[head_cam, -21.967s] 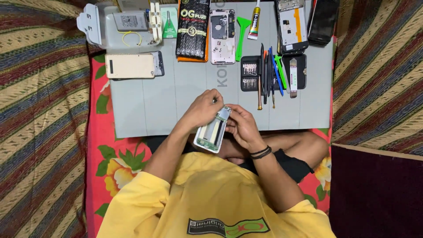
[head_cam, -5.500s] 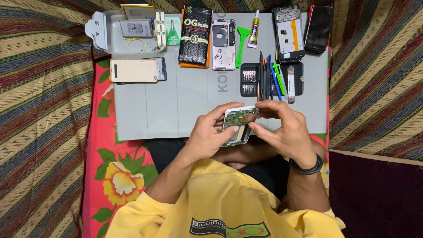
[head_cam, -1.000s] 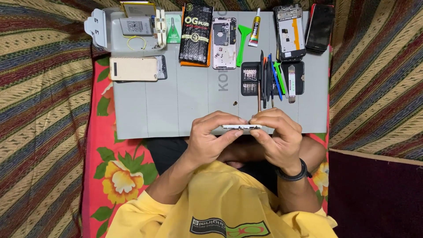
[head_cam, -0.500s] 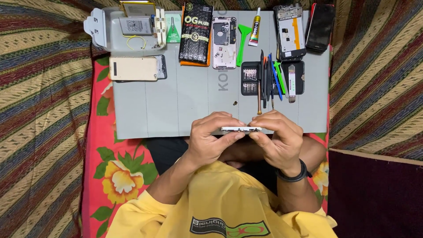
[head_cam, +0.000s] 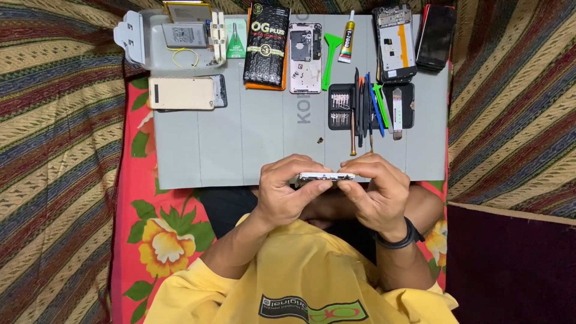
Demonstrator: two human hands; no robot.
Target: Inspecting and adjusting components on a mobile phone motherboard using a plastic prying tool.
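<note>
I hold a thin white phone frame (head_cam: 327, 176) edge-on between both hands, just above the near edge of the grey work mat (head_cam: 240, 144). My left hand (head_cam: 287, 192) grips its left end with thumb and fingers wrapped around it. My right hand (head_cam: 375, 189) grips the right end, fingertips pressed along its edge. A black band sits on my right wrist. The frame's flat faces are hidden by my fingers.
On the mat's far side lie a gold phone back (head_cam: 182, 93), a dark packet (head_cam: 266, 45), an open phone body (head_cam: 305, 49), a green pry tool (head_cam: 330, 51), a glue tube (head_cam: 347, 37), a screwdriver kit (head_cam: 369, 107), two more phones (head_cam: 414, 39) and a grey tray (head_cam: 171, 39). A small screw (head_cam: 320, 140) lies loose.
Since 5.5 s ago the phone frame has been turned from face-up to edge-on between both hands. Over the last second the hands have barely moved.
</note>
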